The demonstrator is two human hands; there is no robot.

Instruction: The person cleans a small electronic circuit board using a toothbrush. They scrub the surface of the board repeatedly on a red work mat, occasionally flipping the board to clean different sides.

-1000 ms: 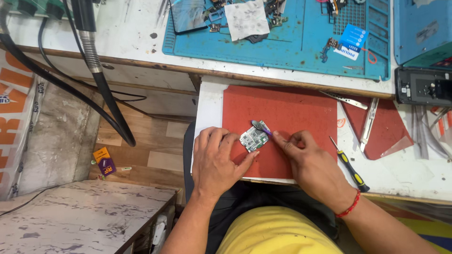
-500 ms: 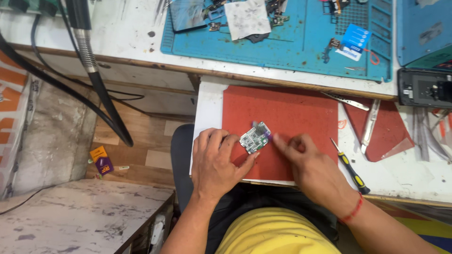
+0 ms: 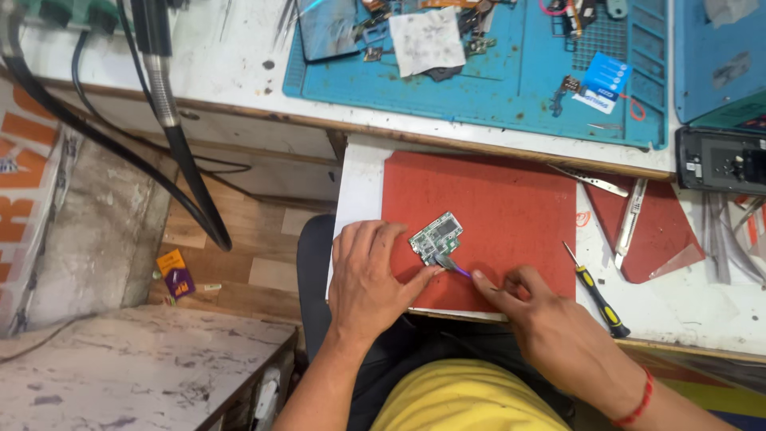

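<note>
Your left hand pins the small green board flat on the red mat, just up-right of its grip, while your right hand pinches a thin tool pointing up-left at it.

Small blue card-like packet with white strip: lies on blue work mat, upper right, tilted.

White paper sheet, roughly square, faint print: lies on same mat, top centre.

Dark glossy rectangular panel, screen-like: at mat's upper left corner, partly cut by frame edge.

Small orange-and-purple packet: lies on wooden floor, left of person's left arm.

Large white sheet with orange lettering: far left edge, partly hidden.
</note>
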